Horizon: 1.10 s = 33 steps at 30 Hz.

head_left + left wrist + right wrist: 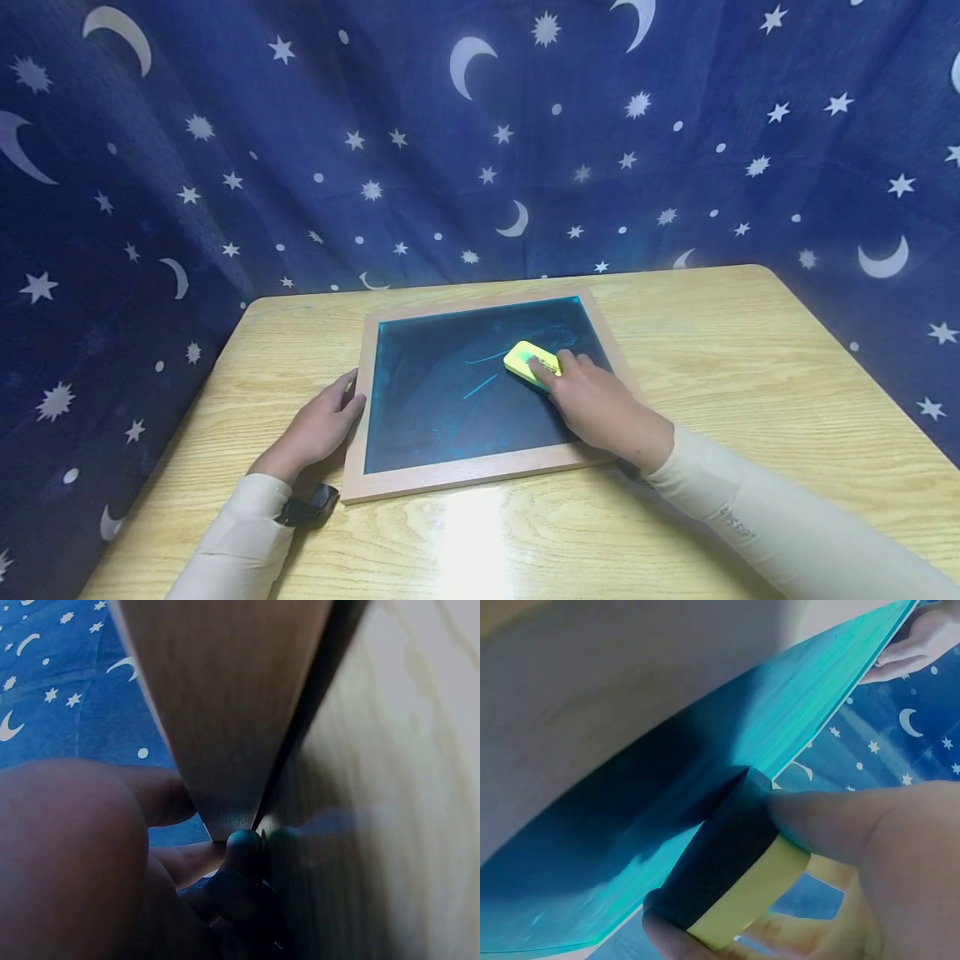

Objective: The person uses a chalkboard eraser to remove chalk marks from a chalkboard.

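Observation:
A wood-framed chalkboard (435, 400) lies on the table, with blue chalk strokes near its middle and smudges around them. My right hand (600, 404) grips a yellow chalkboard eraser (522, 358) against the board, right of the middle. In the right wrist view, thumb and fingers stand on both sides of the eraser (742, 889), its dark felt side towards the board. My left hand (322, 425) holds the board's left frame edge. In the left wrist view the thumb lies along the wooden frame (217, 697) and the fingertips touch its lower edge near the table.
The light wooden table (750, 358) stretches beyond the board on the right and in front. Behind it hangs a dark blue curtain (420, 108) with moons and stars. A black strap (309, 508) sits on the left wrist, over a pale sleeve.

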Tool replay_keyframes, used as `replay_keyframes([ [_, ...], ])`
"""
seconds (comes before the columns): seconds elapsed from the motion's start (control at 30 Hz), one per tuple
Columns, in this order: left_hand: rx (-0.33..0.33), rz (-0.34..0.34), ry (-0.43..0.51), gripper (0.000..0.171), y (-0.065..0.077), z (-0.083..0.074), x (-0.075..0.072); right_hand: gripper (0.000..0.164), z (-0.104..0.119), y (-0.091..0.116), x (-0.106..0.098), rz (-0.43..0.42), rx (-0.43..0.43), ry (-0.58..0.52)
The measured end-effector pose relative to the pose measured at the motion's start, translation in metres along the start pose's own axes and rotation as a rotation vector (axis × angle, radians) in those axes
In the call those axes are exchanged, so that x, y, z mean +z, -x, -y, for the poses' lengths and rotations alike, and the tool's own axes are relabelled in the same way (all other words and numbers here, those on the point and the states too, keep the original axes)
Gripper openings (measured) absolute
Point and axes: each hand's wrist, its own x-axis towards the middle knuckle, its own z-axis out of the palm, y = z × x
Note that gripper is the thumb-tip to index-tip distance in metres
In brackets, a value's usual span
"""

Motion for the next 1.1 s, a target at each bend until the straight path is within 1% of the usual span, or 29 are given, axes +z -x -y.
replay_keyframes([
  [0.2, 0.007, 0.002, 0.008, 0.058, 0.0, -0.001, 0.0, 0.052, 0.004, -0.002, 0.001, 0.018, -0.017, -0.002],
  [0.4, 0.008, 0.008, 0.008, 0.058, 0.002, -0.003, -0.001, 0.051, 0.01, -0.003, 0.0, 0.009, -0.055, 0.011],
  [0.57, 0.003, 0.007, 0.001, 0.058, 0.002, -0.003, -0.002, 0.051, 0.016, -0.004, 0.0, 0.027, -0.069, 0.003],
  [0.7, -0.002, 0.006, -0.001, 0.058, 0.003, -0.003, -0.002, 0.049, 0.023, -0.004, -0.001, 0.031, -0.09, 0.002],
  [0.93, -0.008, 0.008, -0.001, 0.059, 0.003, -0.004, -0.003, 0.054, 0.035, -0.002, -0.003, 0.042, -0.141, 0.014],
  [1.1, -0.009, 0.009, -0.002, 0.059, 0.003, -0.004, -0.003, 0.057, 0.043, 0.001, -0.003, 0.061, -0.146, 0.004],
])
